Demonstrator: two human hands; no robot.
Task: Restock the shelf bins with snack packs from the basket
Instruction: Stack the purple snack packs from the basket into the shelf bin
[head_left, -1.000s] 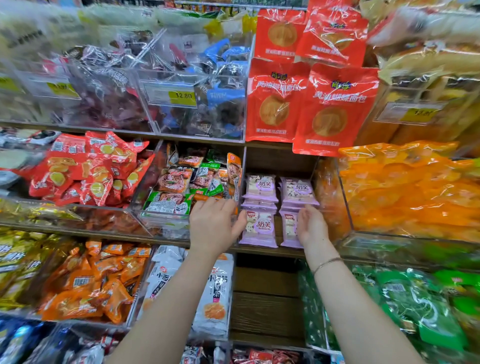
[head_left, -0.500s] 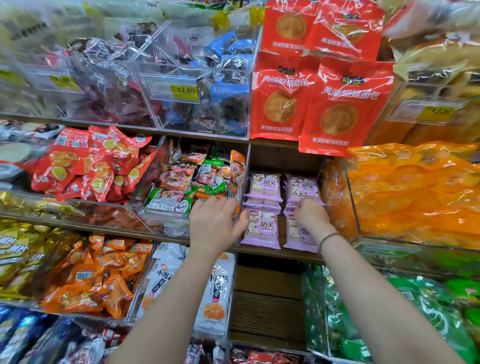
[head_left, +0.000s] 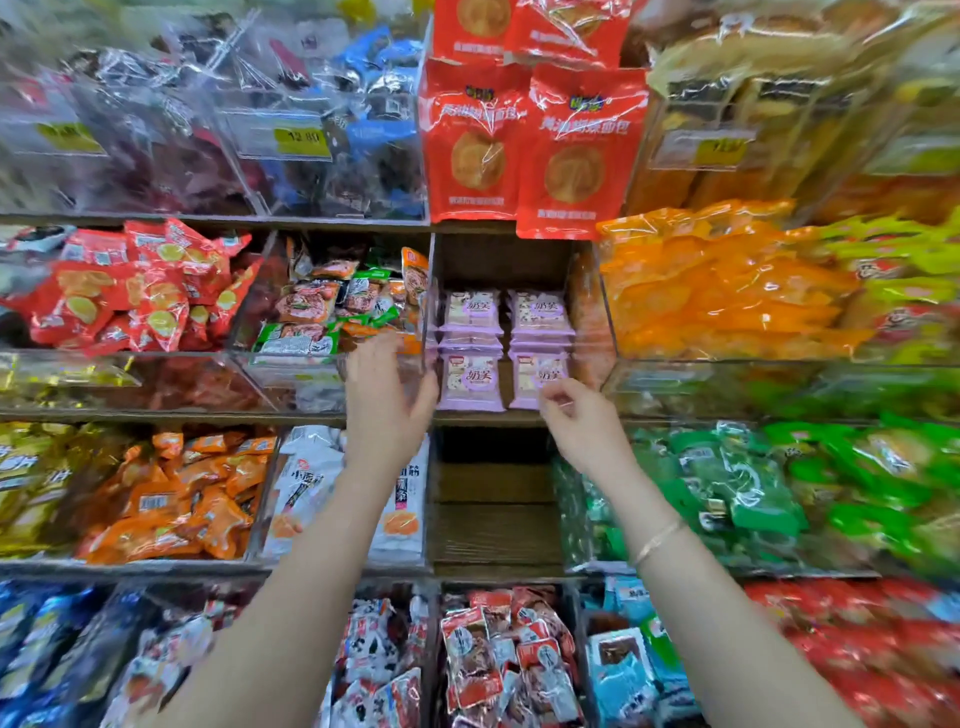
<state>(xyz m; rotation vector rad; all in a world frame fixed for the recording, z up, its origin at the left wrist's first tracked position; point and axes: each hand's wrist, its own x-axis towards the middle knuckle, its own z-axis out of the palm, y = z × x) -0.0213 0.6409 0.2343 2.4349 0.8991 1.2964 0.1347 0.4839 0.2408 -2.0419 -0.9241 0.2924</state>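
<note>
On the middle shelf (head_left: 156, 415), in a narrow slot, the purple snack packs (head_left: 470, 382) lie in two short stacks. I judge them light, soft and slippery in their film, best pinched at a sealed edge rather than squeezed. My right hand (head_left: 582, 421) curls its grip at the front right pack (head_left: 537, 376); I cannot tell whether it pinches. My left hand (head_left: 387, 400) is spread and holds nothing, in front of the clear bin (head_left: 291, 379).
</note>
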